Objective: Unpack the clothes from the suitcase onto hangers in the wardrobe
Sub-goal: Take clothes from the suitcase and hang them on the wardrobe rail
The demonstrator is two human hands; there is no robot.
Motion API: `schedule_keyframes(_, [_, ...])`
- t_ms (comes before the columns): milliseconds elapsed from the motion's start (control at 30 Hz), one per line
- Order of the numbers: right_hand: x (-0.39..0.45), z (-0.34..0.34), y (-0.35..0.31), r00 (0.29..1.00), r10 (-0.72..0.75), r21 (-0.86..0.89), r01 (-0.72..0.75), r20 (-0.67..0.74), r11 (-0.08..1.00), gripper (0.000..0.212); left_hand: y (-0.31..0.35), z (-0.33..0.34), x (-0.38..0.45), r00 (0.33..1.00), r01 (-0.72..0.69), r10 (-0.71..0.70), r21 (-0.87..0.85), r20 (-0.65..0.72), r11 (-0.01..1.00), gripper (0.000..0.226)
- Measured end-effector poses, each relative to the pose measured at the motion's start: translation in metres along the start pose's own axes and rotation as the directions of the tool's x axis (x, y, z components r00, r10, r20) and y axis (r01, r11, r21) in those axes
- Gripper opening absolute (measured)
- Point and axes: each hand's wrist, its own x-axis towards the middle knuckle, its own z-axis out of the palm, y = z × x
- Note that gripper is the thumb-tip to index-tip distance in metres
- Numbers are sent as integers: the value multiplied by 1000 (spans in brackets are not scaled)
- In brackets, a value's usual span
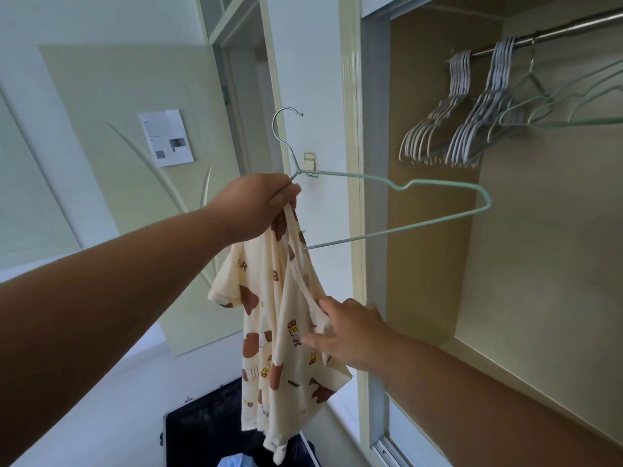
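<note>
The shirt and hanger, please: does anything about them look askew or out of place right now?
Yes. The shirt is only half on the green hanger: one hanger arm is inside it, the other sticks out bare to the right. The shirt hangs bunched from the left hand, which holds the hanger tilted. The right hand pulls at the shirt's neckline.

Soft, even daylight, pale walls slightly washed out; wide-angle bending at the edges (door frames bow); focus sharp.

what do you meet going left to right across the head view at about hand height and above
sheet of paper on the wall → left hand → green hanger → white hangers on the rail → green hangers on the rail
</note>
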Motion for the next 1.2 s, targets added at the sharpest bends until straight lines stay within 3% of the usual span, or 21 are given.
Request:
schedule_keyframes(67, [1,-4,13,996,-51,-217,64,67,974,44,-8,-4,-5,1000,4,-4,13,-3,1000,41])
schedule_keyframes(167, [-6,-27,45,984,-177,-420,156,-11,894,47,-32,-15,-22,997,49,-59,173,53,984,39])
schedule_keyframes(267, [-17,-62,74,948,-298,-473,212,-115,855,44,-75,-17,-48,965,114,-172,272,199,955,36])
schedule_keyframes(333, [-21,-83,78,930,-347,-462,256,-124,849,42,-91,-13,-63,951,79,-182,373,251,925,40])
schedule_keyframes(433, [-22,-102,62,906,-404,-510,291,-124,810,50,-80,2,-71,924,75,-184,313,335,947,36])
schedule_keyframes(600, [-19,-113,24,952,-234,-297,169,-196,940,59,-35,21,-61,934,111,-109,13,340,994,40])
schedule_keyframes(700, [-11,-113,10,956,-256,-290,206,-144,934,43,-17,20,-55,941,76,-32,-119,336,990,34])
schedule_keyframes(767, [-5,-117,13,948,-282,-276,234,-146,932,42,-12,18,-53,942,83,-3,-224,337,971,19])
schedule_keyframes(800, [-3,-121,16,944,-284,-244,239,-170,940,42,-14,17,-53,947,86,0,-252,322,964,22])
schedule_keyframes(867, [-3,-132,23,940,-273,-183,237,-205,954,37,-27,15,-51,969,80,-25,-214,245,974,38])
schedule_keyframes(967, [-8,-151,25,952,-249,-184,217,-178,959,36,-52,18,-50,982,108,-88,-118,168,987,10])
schedule_keyframes(1067, [-12,-165,21,967,-210,-247,170,-146,954,39,-70,25,-49,987,114,-93,-164,131,980,12])
schedule_keyframes(1200, [-10,-183,27,986,-87,-249,49,-144,967,47,-94,27,-45,991,103,-96,-69,90,992,12])
